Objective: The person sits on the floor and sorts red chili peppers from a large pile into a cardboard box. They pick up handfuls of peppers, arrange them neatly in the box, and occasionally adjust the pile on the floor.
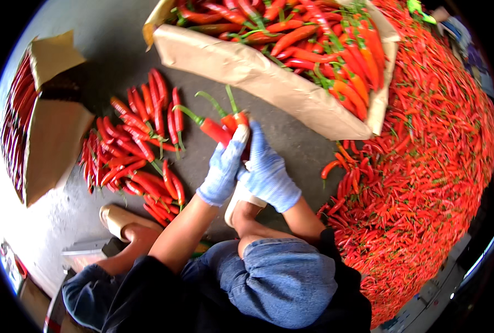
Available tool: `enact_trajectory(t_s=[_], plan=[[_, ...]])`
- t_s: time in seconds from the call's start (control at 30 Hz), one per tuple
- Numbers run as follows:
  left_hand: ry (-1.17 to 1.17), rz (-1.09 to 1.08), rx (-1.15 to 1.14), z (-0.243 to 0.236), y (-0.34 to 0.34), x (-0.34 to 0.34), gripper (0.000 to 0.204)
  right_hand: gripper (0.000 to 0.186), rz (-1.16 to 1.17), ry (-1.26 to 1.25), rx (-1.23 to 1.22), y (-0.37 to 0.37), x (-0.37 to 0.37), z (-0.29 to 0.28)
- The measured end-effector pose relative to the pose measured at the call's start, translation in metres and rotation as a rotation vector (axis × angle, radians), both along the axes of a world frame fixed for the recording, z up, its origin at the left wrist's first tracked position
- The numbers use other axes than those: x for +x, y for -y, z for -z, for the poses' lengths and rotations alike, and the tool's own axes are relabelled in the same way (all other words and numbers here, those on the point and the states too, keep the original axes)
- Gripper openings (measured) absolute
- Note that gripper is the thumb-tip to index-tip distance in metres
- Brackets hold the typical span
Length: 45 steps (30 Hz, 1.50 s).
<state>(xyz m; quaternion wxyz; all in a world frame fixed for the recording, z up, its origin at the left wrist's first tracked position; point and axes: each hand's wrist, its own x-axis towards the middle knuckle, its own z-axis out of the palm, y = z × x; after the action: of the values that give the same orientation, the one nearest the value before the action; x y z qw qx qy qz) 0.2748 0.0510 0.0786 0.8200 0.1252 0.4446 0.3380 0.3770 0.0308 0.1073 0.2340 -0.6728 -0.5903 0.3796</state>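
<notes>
In pale blue knitted gloves, my two hands meet above the dark floor, just in front of my knees. My left hand [222,171] is closed around red chili peppers [216,132] whose curved green stems point up and away from me. My right hand [269,173] presses against the same bunch from the other side, fingers closed along it. The lower ends of the peppers are hidden by the gloves. To the left of my hands, a loose pile of red chili peppers [129,151] lies on the floor.
A large paper-lined box [258,83] full of chili peppers stands ahead. At the far left is another open cardboard box [52,147] of peppers. A huge heap of chili peppers [424,183] fills the right side. Part of another person [457,33] shows at the upper right.
</notes>
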Motion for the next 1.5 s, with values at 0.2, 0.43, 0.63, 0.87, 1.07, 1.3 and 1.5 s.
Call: enact_trajectory(t_s=[0.2, 0.43, 0.63, 0.87, 1.07, 1.3, 1.5], plan=[[-0.202, 0.389, 0.442, -0.013, 0.011, 0.018, 0.058, 0.055, -0.019, 0.492, 0.356, -0.018, 0.067, -0.034], [-0.136, 0.492, 0.379, -0.003, 0.023, 0.007, 0.06, 0.059, 0.176, 0.861, 0.338, -0.05, 0.231, -0.015], [-0.113, 0.454, 0.319, 0.017, 0.033, -0.019, 0.059, 0.044, 0.341, 0.394, 0.47, -0.056, 0.207, -0.018], [-0.096, 0.453, 0.33, 0.022, 0.035, -0.017, 0.054, 0.034, 0.298, 0.607, 0.568, -0.084, 0.207, -0.019], [-0.141, 0.405, 0.309, 0.036, 0.036, -0.025, 0.05, 0.047, 0.413, 0.663, 0.694, -0.125, 0.208, -0.035], [-0.373, 0.492, 0.304, 0.024, 0.039, -0.028, 0.051, 0.036, -0.092, 1.125, 0.503, -0.149, 0.244, 0.011], [-0.382, 0.525, 0.4, 0.037, 0.063, -0.044, 0.046, 0.046, 0.258, 0.529, 0.634, -0.162, 0.268, 0.026]])
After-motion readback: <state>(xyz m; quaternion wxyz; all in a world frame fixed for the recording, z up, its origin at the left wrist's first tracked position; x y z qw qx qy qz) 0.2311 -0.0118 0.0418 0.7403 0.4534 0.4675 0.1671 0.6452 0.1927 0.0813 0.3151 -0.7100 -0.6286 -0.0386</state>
